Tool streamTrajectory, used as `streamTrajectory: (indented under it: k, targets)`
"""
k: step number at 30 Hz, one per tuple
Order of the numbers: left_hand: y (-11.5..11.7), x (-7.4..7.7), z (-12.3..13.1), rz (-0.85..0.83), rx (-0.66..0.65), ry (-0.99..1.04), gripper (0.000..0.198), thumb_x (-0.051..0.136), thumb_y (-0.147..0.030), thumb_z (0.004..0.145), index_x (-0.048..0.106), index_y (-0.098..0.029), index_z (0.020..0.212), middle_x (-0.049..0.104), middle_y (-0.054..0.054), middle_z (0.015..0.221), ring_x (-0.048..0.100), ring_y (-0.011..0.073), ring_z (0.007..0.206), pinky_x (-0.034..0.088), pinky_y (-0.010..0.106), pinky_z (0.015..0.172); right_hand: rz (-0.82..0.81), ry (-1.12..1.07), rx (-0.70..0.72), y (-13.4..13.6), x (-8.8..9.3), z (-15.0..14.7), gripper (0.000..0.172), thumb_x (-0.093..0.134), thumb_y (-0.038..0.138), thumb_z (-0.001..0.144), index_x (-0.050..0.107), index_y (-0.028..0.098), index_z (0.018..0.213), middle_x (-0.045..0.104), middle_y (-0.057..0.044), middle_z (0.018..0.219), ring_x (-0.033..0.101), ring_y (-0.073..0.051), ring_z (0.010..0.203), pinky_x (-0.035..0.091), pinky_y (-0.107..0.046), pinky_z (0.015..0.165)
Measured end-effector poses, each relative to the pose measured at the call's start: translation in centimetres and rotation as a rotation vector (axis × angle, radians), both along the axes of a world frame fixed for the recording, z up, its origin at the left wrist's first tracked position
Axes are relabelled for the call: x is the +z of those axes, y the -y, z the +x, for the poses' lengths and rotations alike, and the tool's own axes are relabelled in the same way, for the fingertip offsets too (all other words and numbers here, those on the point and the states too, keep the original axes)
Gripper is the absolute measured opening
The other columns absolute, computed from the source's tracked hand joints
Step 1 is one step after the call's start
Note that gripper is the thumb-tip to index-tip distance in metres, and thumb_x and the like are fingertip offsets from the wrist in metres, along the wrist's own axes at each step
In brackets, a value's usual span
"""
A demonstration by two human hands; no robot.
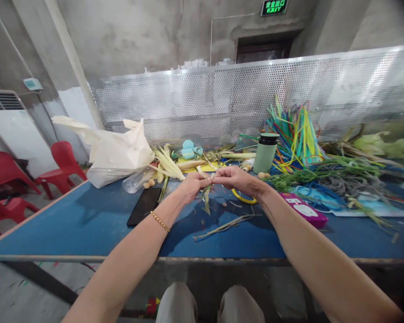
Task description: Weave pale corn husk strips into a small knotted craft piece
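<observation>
Over the middle of the blue table (97,224), both my hands meet at a pale green strip that looks like corn husk (206,202). My left hand (191,186) is closed, thumb and fingers pinching the strip. Close against it, my right hand (234,178) pinches the same piece with bent fingers; the exact spot it grips is partly hidden. One end of the husk sticks up above the fingers and another hangs below. Thin dry stalks (222,228) lie on the table below my hands. Behind the left hand rests a bundle of pale husks (170,163).
At left are a white plastic bag (117,150), a clear bottle (138,180) and a black phone (144,206). A green tumbler (265,154), colourful strips (303,134), green stems (323,172) and a purple box (305,211) sit at right. A perforated metal panel (175,98) stands behind.
</observation>
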State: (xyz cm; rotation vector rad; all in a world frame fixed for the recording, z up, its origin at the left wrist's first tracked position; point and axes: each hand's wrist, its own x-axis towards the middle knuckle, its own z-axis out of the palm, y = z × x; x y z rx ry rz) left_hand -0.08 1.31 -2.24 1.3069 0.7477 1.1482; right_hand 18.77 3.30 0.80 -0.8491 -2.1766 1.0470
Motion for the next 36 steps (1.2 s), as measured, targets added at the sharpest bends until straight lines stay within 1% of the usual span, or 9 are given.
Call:
streamTrajectory:
  k: [3, 8, 10, 14, 16, 20, 28, 32, 36]
  targets:
    - [-0.15, -0.02, -0.26, -0.034, -0.041, -0.005, 0.027, 0.08, -0.032, 0.069, 0.063, -0.011, 0.062, 0.061, 0.004, 0.06, 0.055, 0.0117, 0.057, 0.043, 0.025, 0.06, 0.074, 0.05, -0.057, -0.03, 0.09, -0.15, 0.038, 0.066, 0.052, 0.078, 0.061, 0.016, 0.072, 0.046, 0.004, 0.056, 0.037, -0.009, 0.051, 0.026, -0.025, 0.05]
    - [-0.11, 0.07, -0.33, -0.069, -0.057, 0.014, 0.035, 0.073, -0.043, 0.077, 0.065, -0.011, 0.069, 0.064, 0.007, 0.065, 0.061, 0.0154, 0.064, 0.047, 0.029, 0.067, 0.154, 0.105, -0.029, 0.22, 0.46, -0.4, 0.038, 0.062, 0.051, 0.08, 0.064, 0.015, 0.071, 0.048, 0.003, 0.055, 0.039, -0.01, 0.054, 0.028, -0.026, 0.054]
    - [-0.12, 0.03, -0.36, -0.046, -0.048, -0.029, 0.038, 0.075, -0.047, 0.076, 0.066, -0.01, 0.07, 0.065, 0.008, 0.066, 0.06, 0.0149, 0.063, 0.045, 0.029, 0.066, 0.178, 0.107, -0.034, 0.1, 0.42, -0.36, 0.038, 0.062, 0.051, 0.081, 0.064, 0.015, 0.071, 0.048, 0.003, 0.056, 0.04, -0.01, 0.055, 0.028, -0.026, 0.055]
    - [-0.27, -0.18, -0.42, 0.022, -0.012, -0.089, 0.033, 0.086, -0.036, 0.061, 0.068, -0.009, 0.066, 0.065, 0.006, 0.063, 0.055, 0.0116, 0.057, 0.041, 0.027, 0.061, 0.204, 0.105, -0.054, -0.29, 0.14, -0.28, 0.037, 0.062, 0.05, 0.079, 0.065, 0.014, 0.072, 0.049, 0.003, 0.058, 0.041, -0.011, 0.056, 0.029, -0.026, 0.055]
    - [-0.38, -0.28, -0.41, 0.044, 0.01, -0.092, 0.032, 0.086, -0.035, 0.058, 0.068, -0.009, 0.064, 0.064, 0.006, 0.061, 0.053, 0.0108, 0.055, 0.039, 0.026, 0.059, 0.195, 0.106, -0.052, -0.41, 0.05, -0.3, 0.036, 0.062, 0.05, 0.08, 0.065, 0.014, 0.071, 0.048, 0.003, 0.057, 0.04, -0.011, 0.055, 0.028, -0.026, 0.055]
    - [-0.54, -0.39, -0.23, 0.062, 0.044, -0.076, 0.03, 0.085, -0.033, 0.058, 0.068, -0.01, 0.063, 0.064, 0.005, 0.059, 0.052, 0.0101, 0.053, 0.036, 0.024, 0.056, 0.175, 0.09, -0.059, -0.54, -0.02, -0.25, 0.036, 0.062, 0.05, 0.08, 0.062, 0.016, 0.069, 0.048, 0.003, 0.058, 0.039, -0.01, 0.054, 0.027, -0.026, 0.053]
    - [-0.4, -0.24, 0.16, -0.026, 0.021, 0.078, 0.027, 0.087, -0.025, 0.056, 0.066, -0.011, 0.062, 0.062, 0.004, 0.059, 0.056, 0.0122, 0.056, 0.043, 0.026, 0.06, 0.087, 0.036, -0.028, -0.3, 0.01, 0.04, 0.038, 0.062, 0.053, 0.081, 0.056, 0.017, 0.072, 0.045, 0.004, 0.057, 0.037, -0.009, 0.052, 0.026, -0.025, 0.05]
    - [-0.65, -0.36, -0.29, -0.056, -0.024, 0.08, 0.027, 0.087, -0.028, 0.058, 0.069, -0.01, 0.067, 0.066, 0.006, 0.065, 0.057, 0.012, 0.058, 0.043, 0.025, 0.061, 0.138, 0.05, -0.091, -0.23, 0.08, -0.15, 0.039, 0.063, 0.054, 0.079, 0.056, 0.017, 0.069, 0.045, 0.004, 0.057, 0.037, -0.009, 0.053, 0.025, -0.025, 0.051]
    - [-0.7, -0.16, -0.67, -0.069, -0.045, 0.048, 0.026, 0.083, -0.031, 0.065, 0.071, -0.009, 0.071, 0.069, 0.009, 0.069, 0.057, 0.0113, 0.059, 0.041, 0.024, 0.059, 0.22, 0.09, -0.116, -0.33, 0.24, -0.12, 0.04, 0.061, 0.053, 0.079, 0.065, 0.014, 0.07, 0.049, 0.001, 0.059, 0.038, -0.01, 0.056, 0.026, -0.026, 0.053]
